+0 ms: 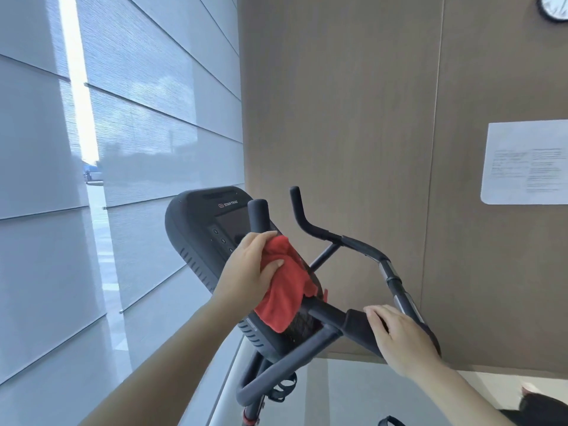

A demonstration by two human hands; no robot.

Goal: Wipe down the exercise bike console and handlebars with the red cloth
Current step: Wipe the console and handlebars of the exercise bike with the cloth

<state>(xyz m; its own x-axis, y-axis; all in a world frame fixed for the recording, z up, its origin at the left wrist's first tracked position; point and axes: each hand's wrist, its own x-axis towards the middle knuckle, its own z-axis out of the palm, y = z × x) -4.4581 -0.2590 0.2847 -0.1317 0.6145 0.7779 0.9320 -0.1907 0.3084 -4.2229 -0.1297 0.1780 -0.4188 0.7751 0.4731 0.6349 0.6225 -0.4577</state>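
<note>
The black exercise bike console (196, 229) stands in the lower middle of the head view, its dark screen facing me. My left hand (246, 269) grips the bunched red cloth (284, 290) and holds it against the console's lower face, beside the upright left handlebar horn (258, 215). The cloth hangs down over the console's bottom edge. My right hand (399, 336) rests on the padded right handlebar (356, 324), fingers curled over it. The far handlebar horn (299, 207) rises behind.
A brown panelled wall (338, 118) stands right behind the bike, with a white paper notice (525, 161) and a clock (553, 7). Windows with grey roller blinds (138, 118) fill the left side. A bottle cage (284, 387) sits on the frame below.
</note>
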